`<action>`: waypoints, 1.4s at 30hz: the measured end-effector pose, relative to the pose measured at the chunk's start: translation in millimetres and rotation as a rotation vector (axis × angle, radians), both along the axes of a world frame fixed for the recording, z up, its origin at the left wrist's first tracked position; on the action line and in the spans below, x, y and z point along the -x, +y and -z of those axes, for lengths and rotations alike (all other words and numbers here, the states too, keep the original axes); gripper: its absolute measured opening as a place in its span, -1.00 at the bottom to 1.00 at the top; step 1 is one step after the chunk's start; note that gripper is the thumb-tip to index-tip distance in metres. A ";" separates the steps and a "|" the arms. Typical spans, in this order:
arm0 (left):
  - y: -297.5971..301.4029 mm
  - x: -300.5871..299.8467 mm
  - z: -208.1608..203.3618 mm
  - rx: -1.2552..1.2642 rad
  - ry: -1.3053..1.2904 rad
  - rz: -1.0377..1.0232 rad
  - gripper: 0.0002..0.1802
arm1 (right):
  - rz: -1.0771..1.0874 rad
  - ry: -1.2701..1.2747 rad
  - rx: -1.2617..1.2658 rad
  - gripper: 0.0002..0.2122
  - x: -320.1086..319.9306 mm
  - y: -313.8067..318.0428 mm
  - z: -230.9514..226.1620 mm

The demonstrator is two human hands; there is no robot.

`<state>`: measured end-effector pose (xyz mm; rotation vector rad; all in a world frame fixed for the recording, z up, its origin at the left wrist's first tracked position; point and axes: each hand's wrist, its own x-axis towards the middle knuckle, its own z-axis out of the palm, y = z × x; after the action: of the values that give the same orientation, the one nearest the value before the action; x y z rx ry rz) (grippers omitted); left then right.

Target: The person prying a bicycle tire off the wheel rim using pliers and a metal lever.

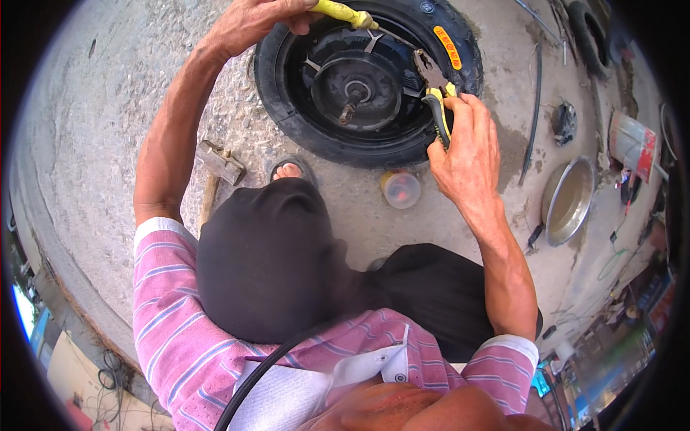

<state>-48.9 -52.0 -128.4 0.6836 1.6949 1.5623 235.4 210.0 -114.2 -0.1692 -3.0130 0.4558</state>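
Observation:
A black tyre (284,118) on a wheel with a dark metal hub (338,75) and a central axle (350,108) lies flat in front of me. My left hand (262,18) is closed round a yellow-handled screwdriver (345,13) above the wheel's far side. The screwdriver's thin shaft slants down to the right, toward the rim. Pliers (431,75) with yellow and black handles are in my closed right hand (471,147). Their jaws are over the right side of the rim, close to the shaft's end. Whether the jaws touch it, I cannot tell.
A hammer (221,164) rests on the concrete left of my foot. Beyond the tyre's near edge stands a clear plastic cup (401,189). To the right are a metal basin (569,201), a dark rod (533,115) and another tyre (589,36).

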 end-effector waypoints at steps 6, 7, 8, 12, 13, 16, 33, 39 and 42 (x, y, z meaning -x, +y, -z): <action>59.1 -7.9 -35.6 0.258 0.312 -0.260 -0.52 | 0.067 -0.021 0.081 -0.24 1.4 -0.2 -3.5; 67.0 -15.6 -49.3 0.257 0.309 -0.261 -0.52 | 0.067 -0.022 0.079 -0.24 2.1 1.3 -6.5; 72.2 -20.6 -58.7 0.274 0.418 -0.261 -0.51 | 0.097 -0.116 0.084 -0.24 4.2 3.0 -7.4; 87.0 -13.2 -58.7 0.338 0.692 -0.274 -0.52 | 0.061 -0.228 0.086 -0.24 4.4 16.1 -2.6; 90.0 -9.6 -59.2 0.370 0.715 -0.227 -0.52 | 0.058 -0.230 0.086 -0.24 2.9 21.0 -0.6; 115.7 -14.2 -74.5 0.447 0.640 -0.103 -0.52 | 0.033 -0.264 0.112 -0.22 -6.2 44.8 5.3; 266.6 -2.5 -15.6 0.191 1.052 0.116 -0.65 | 0.057 -0.293 0.394 -0.32 -21.6 156.6 80.7; 326.7 38.5 36.3 0.376 1.615 0.647 -0.70 | 0.232 -0.349 0.449 -0.34 -7.4 161.7 99.9; 342.6 36.5 43.9 0.496 1.421 0.399 -0.73 | 0.243 -0.339 0.441 -0.39 -1.4 164.4 107.0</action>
<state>-85.3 290.6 -172.3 1.9278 2.4668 0.1559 236.7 374.4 -221.2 -0.6987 -3.0899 1.1618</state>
